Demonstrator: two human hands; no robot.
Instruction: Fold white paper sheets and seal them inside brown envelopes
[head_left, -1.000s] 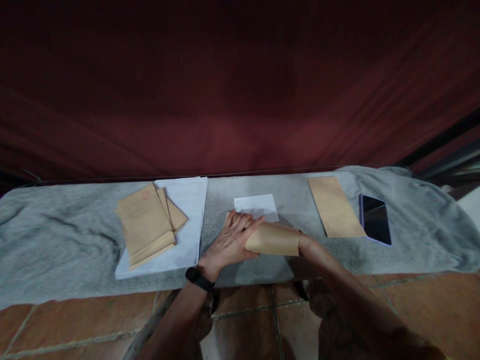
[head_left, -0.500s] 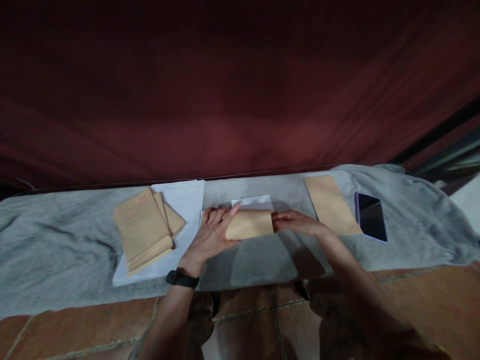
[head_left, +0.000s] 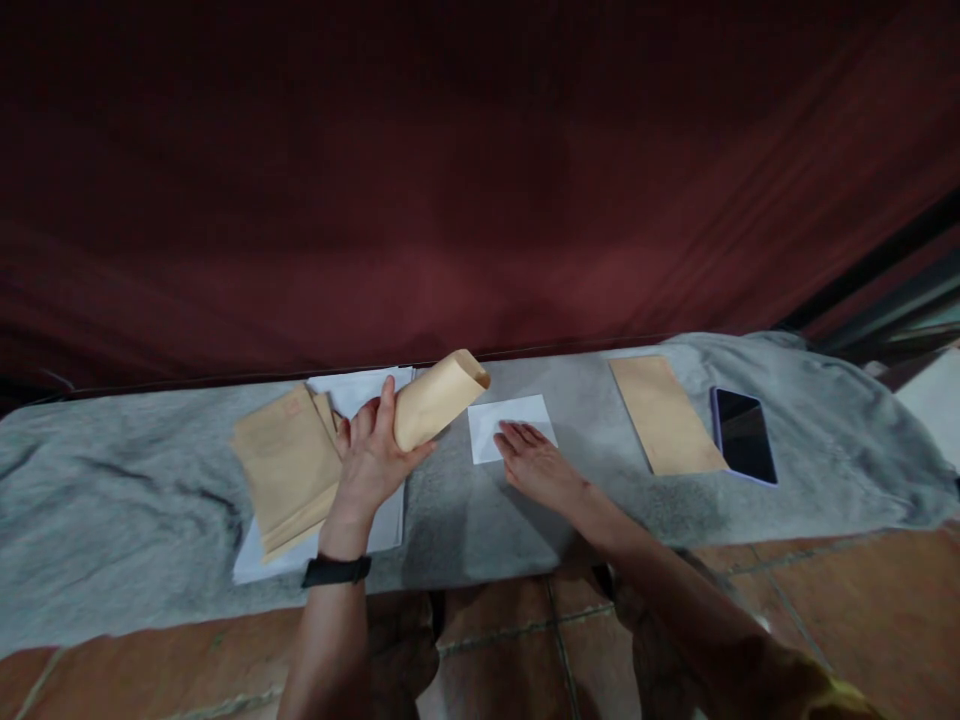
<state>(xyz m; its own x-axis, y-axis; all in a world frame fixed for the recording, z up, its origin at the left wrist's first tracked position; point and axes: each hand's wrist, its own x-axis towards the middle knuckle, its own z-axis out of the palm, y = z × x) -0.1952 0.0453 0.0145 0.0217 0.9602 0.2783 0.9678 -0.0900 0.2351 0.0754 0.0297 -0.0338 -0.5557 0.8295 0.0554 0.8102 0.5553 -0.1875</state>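
Observation:
My left hand [head_left: 369, 456] grips a brown envelope [head_left: 439, 396], curled open and lifted off the grey cloth, its open mouth pointing up and right. My right hand [head_left: 536, 462] lies flat with fingers stretched, its fingertips on the near edge of a folded white paper [head_left: 514, 422]. The left hand hovers over a pile of brown envelopes [head_left: 285, 465] that rests on white sheets [head_left: 360, 392].
A grey cloth [head_left: 120, 490] covers the bench. A single brown envelope [head_left: 664, 412] lies to the right, with a dark phone [head_left: 742, 435] beside it. A dark red curtain [head_left: 480, 200] hangs behind. Tiled floor [head_left: 135, 660] is below.
My left hand has lifted the brown envelope up and to the left, uncovering the white paper. My right hand has let go of the envelope and come down flat on the paper.

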